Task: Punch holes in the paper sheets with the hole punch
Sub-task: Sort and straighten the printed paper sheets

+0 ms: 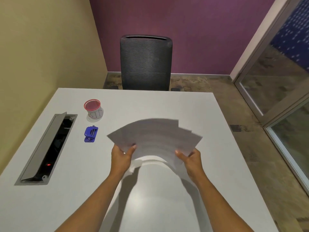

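1. A white table (192, 190) fills the lower part of the view, its far edge running below a purple wall and its left side close to a yellowish wall
2. A dark mesh-backed chair (145, 62) stands just beyond the far edge of the table, its back upright and facing the camera
3. A long cable hatch (46, 148) is set into the table near its left side; its grey lid is tilted open, and a small red light shows in the dark opening
4. A fan of paper sheets (155, 136) is held up above the middle of the table, bowed in an arch and blurred; the separate sheets show at the upper right edge, and a shadow falls on the table beneath
5. The left hand (121, 155) grips the left lower edge of the sheets, thumb on top and fingers hidden beneath
6. The right hand (190, 159) grips the right lower edge the same way, thumb lying on the paper
7. A small cup (93, 110) with a red rim stands on the table to the left of the sheets, beyond the punch; dark marks on its side cannot be read
8. A blue hole punch (90, 133) lies on the table just nearer than the cup, between the hatch and the sheets, apart from both hands
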### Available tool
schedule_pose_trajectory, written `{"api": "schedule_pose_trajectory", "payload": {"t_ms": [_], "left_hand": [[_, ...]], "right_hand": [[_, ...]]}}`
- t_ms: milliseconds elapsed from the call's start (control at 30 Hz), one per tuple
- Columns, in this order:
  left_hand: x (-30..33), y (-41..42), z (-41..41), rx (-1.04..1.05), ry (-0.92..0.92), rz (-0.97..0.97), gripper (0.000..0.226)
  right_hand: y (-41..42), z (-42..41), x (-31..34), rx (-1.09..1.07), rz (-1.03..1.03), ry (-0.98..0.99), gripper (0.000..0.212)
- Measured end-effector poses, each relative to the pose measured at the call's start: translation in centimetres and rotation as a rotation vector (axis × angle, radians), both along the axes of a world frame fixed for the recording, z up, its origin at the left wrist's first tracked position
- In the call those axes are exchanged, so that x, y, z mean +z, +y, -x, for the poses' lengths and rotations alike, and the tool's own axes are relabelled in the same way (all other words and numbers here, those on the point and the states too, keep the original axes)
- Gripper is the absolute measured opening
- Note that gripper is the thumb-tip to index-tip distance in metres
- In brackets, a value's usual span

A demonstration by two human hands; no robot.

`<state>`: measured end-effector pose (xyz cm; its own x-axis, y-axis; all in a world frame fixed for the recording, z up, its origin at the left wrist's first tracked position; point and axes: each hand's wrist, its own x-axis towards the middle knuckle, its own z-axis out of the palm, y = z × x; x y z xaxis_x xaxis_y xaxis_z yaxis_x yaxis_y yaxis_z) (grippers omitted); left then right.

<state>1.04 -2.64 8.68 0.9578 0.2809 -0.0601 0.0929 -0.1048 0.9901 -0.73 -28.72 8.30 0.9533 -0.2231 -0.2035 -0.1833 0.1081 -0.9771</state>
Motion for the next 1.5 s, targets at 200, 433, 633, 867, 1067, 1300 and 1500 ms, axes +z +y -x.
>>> {"api": "schedule_pose_trajectory", "payload": {"t_ms": [200,433,633,867,1067,1300,1500], "left_hand": [[-0.6,-0.7,0.9,-0.121,0.053,0.013,0.043],[-0.4,-1.2,1.0,-0.142,0.032,-0.024,0.036],[0.3,-1.5,0.7,-0.116,0.023,-0.047,0.033],[-0.1,-1.3,1.8,-0.158,0.027,0.061,0.047],[-0.6,-1.8,2.2,-0.149,0.048,0.023,0.053],[-0.4,-2.5,2.1,-0.143,0.07,-0.01,0.041],[-0.2,-3.0,2.0,-0.121,0.09,0.05,0.032]], "right_hand": [[0.7,0.6,-1.5,0.063,0.108,0.041,0.036],[1.1,0.3,-1.8,0.03,0.141,0.08,0.026],[1.1,-0.1,-0.8,0.018,0.176,0.054,0.024],[0.9,0.7,-1.1,0.1,0.213,0.102,0.041],[1.4,1.0,-1.7,0.068,0.207,0.138,0.049],[1.6,0.8,-1.8,0.064,0.225,0.104,0.043],[2.0,0.8,-2.0,0.052,0.206,0.084,0.039]]}}
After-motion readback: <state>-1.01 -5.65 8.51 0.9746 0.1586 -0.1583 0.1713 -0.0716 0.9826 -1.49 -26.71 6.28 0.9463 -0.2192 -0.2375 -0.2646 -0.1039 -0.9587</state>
